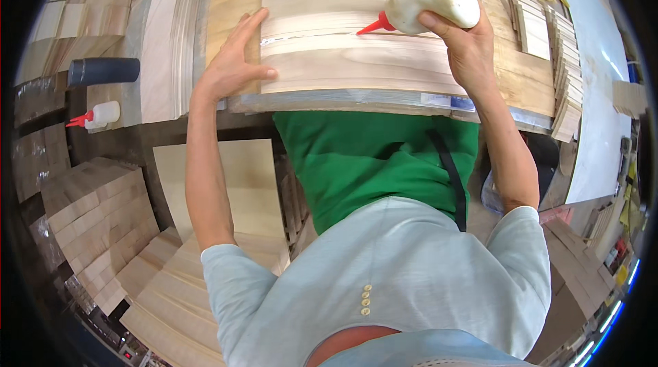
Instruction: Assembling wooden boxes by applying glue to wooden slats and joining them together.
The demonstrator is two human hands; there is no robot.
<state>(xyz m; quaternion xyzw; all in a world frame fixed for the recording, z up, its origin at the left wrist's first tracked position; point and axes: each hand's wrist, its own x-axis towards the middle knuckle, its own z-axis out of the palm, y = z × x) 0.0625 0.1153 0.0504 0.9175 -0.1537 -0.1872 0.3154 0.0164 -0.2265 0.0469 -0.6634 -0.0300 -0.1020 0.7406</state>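
My right hand (471,45) is wrapped round a white glue bottle (433,2), tipped so its red nozzle (375,25) points down and to the left. The nozzle tip meets a seam in a pale wooden panel (356,69). White glue (284,40) runs along that seam from the panel's left end towards the tip. My left hand (236,58) rests at the panel's left end with its fingers spread, thumb on the near part and fingertips by the far part. Beneath the panel lies a larger, yellower board (229,7).
Upright thin boards (164,38) stand left of the panel, beside a dark cylinder (104,71) and a second glue bottle (104,115) with a red nozzle. Small wood strips (531,21) are piled at the right. Stacked wood blocks (103,223) fill the lower left.
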